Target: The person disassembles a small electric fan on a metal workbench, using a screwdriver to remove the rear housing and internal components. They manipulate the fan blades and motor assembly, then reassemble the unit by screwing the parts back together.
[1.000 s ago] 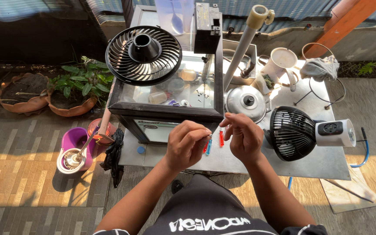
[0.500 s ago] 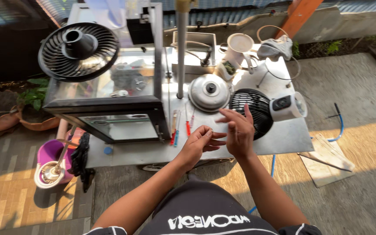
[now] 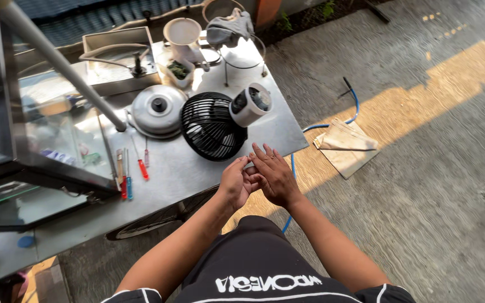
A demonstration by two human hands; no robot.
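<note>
1. We find our left hand (image 3: 236, 185) and right hand (image 3: 273, 175) pressed together at the near table edge, fingers loosely spread; whether anything small is held between them we cannot tell.
2. Just beyond the fingertips lies the black fan grille (image 3: 211, 126) with its white motor housing (image 3: 250, 105). In our judgement, the hands should stay dry and free.
3. Left of the hands lie screwdrivers (image 3: 133, 168) on the metal table (image 3: 279, 132).
4. Farther right: concrete floor, a blue hose (image 3: 355, 104).

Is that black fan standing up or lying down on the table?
Lying down. The fan rests with its black grille flat on the metal table, and its white motor housing points up and sideways.
</note>
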